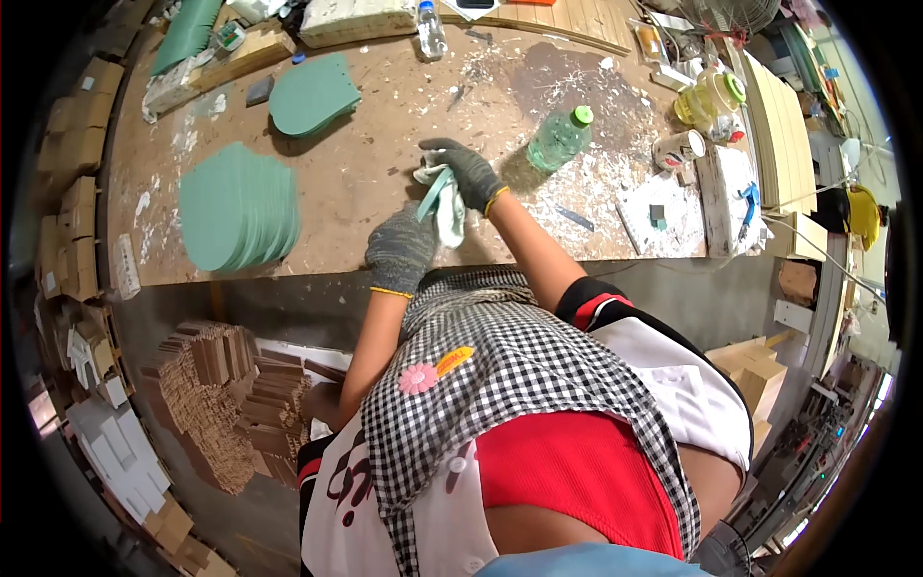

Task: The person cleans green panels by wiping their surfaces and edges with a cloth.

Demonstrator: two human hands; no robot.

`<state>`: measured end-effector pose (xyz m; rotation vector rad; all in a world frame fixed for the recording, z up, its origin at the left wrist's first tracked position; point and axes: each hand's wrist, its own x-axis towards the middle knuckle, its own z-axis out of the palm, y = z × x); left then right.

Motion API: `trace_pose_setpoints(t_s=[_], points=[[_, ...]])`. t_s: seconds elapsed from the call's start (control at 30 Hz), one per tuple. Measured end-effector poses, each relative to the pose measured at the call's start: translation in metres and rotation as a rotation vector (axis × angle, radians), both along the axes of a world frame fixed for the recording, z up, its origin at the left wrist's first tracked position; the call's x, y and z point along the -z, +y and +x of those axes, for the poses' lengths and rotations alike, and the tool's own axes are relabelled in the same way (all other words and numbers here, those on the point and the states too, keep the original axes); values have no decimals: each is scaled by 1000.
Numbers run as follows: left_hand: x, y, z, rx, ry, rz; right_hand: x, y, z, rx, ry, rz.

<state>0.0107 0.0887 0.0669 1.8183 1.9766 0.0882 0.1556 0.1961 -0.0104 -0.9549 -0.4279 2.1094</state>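
Both my hands wear grey knit gloves with yellow cuffs and meet just past the table's near edge. My left hand [399, 252] is closed on the lower end of a thin green panel [435, 192], seen nearly edge-on. Wrapped in my right hand [465, 175] is a pale, rumpled cloth [450, 217], which lies against the panel and hangs down beside it. Fingers partly hide where cloth and panel touch. To the left stands a large stack of rounded green panels [236, 210]. Behind it sits a smaller green stack [312, 94].
A green-capped bottle [561, 139] stands right of my hands, near a flat dark strip [575, 218]. Farther right are a paper cup [679, 150], a yellow-liquid jug [710, 99] and a paint-marked white board [661, 217]. A clear bottle [431, 34] stands at the back.
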Motion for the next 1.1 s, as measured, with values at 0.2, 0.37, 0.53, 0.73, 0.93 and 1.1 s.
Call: trace_pose_setpoints(t_s=[0.2,0.37,0.53,0.73,0.93,1.1], points=[[-3,-16,-5,-19,-474,340,52,3,54,-85,130,169],[15,-16,-13,-55,-576,579,-34,-3,39,-9,267,-62],[6,-12,-9,-143,-562,312,-76,-7,34,-18,-175,434],[30,-11,-5,-123,-574,452,-131,-16,23,185,-123,384],[25,2,1,-88,-661,382,-77,-47,-17,90,-1140,1733],[17,-5,15,-130,-561,404,25,-11,18,-133,-392,132]])
